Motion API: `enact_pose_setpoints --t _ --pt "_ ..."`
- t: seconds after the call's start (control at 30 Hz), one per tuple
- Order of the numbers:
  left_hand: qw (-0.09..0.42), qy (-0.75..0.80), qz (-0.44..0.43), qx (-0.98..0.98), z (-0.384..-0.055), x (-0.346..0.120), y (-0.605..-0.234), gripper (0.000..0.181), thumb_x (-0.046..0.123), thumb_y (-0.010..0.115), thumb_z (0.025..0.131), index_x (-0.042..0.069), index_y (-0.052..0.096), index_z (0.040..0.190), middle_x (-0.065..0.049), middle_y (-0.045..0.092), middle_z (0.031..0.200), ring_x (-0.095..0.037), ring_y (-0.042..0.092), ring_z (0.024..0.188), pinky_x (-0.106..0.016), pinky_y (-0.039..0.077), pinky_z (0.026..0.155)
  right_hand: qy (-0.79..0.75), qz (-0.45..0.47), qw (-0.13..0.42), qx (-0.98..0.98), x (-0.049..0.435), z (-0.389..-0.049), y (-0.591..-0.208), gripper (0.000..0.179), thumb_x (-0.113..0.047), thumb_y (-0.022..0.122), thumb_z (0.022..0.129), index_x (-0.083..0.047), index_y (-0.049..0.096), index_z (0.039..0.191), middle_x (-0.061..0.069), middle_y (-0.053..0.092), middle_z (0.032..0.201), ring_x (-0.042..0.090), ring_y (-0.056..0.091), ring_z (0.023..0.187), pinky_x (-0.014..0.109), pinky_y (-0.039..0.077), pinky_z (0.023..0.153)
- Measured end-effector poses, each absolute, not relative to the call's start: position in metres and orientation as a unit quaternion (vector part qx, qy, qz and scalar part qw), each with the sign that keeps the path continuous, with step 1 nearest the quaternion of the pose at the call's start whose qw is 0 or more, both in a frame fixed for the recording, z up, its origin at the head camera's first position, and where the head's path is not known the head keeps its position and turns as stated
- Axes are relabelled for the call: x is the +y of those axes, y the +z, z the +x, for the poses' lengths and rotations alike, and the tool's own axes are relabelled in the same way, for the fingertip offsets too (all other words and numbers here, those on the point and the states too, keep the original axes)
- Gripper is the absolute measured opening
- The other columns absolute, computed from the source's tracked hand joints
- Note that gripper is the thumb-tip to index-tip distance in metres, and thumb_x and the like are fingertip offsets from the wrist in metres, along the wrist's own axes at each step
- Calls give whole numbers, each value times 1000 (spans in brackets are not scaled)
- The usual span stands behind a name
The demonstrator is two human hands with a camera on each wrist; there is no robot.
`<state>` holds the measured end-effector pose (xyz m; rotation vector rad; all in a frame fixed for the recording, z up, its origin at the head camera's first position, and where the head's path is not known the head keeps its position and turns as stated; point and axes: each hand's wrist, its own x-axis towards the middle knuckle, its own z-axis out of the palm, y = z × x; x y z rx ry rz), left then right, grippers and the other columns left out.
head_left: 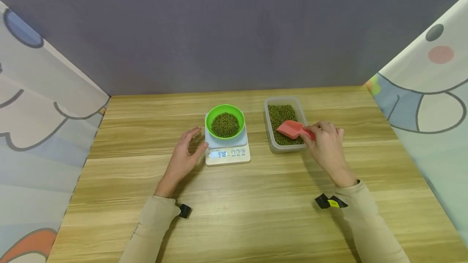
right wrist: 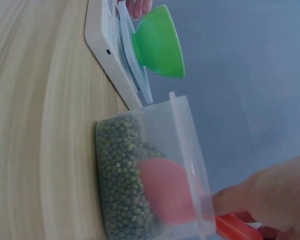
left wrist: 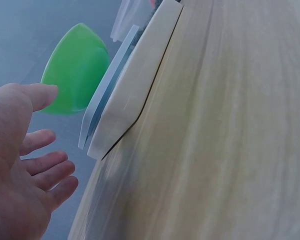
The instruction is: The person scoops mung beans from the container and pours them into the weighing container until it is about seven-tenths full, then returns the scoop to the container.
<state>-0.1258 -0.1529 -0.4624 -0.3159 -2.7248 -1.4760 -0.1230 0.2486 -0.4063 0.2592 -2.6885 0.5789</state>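
A green bowl (head_left: 209, 126) holding mung beans (head_left: 225, 125) stands on a white kitchen scale (head_left: 237, 158), whose display reads 97.8. My left hand (head_left: 184, 154) is at the scale's left side with fingers relaxed and spread, holding nothing; in the left wrist view its thumb overlaps the bowl (left wrist: 77, 70). My right hand (head_left: 326, 147) grips the handle of a red scoop (head_left: 290, 129) over a clear plastic container (head_left: 271, 141) of mung beans. Through the container's wall (right wrist: 160, 117), the right wrist view shows the scoop's blade (right wrist: 167, 190) down at the beans (right wrist: 121, 180).
Wood-grain table (head_left: 226, 214) lies under everything, with a dark grey wall (head_left: 234, 31) along its back edge. Cartoon-printed panels (head_left: 47, 92) flank both sides. The container stands to the right of the scale with a narrow gap between them.
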Motion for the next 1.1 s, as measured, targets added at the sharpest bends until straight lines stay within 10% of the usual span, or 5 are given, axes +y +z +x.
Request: enact_pose_setpoints --t 1.1 --pt "36 -476 -109 -872 -125 -158 -461 61 24 69 100 -1 46 150 -22 45 156 -40 45 142 -57 39 118 193 74 121 -971 238 -128 -397 22 -12 79 91 7 76 103 26 68 99 46 57 95 59 30 80"
